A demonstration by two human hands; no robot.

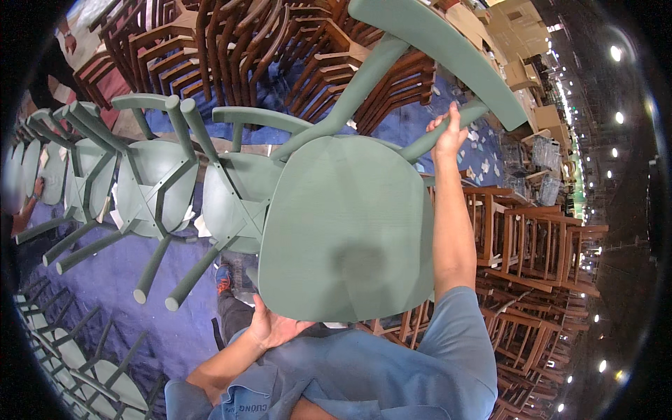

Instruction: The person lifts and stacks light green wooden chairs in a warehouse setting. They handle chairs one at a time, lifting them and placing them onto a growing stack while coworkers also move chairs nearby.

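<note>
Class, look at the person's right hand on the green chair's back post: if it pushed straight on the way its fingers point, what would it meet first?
Probably the chair's curved top rail, just beyond the right hand gripping the back post. Depth is unclear, so it might pass under the rail.

The green chair seat [346, 224] is covering most of the left hand [274, 327], so its fingers are staying out of sight under the seat edge. The chair legs are also lying hidden below the seat. The fingertips of the right hand [446, 134] are wrapping behind the back post [448, 126] and are not showing. The green chair row [140, 189] is getting cut by the dark left rim, and the farthest ones are blurring. The brown chair stacks [280, 42] are running out past the top edge
</note>
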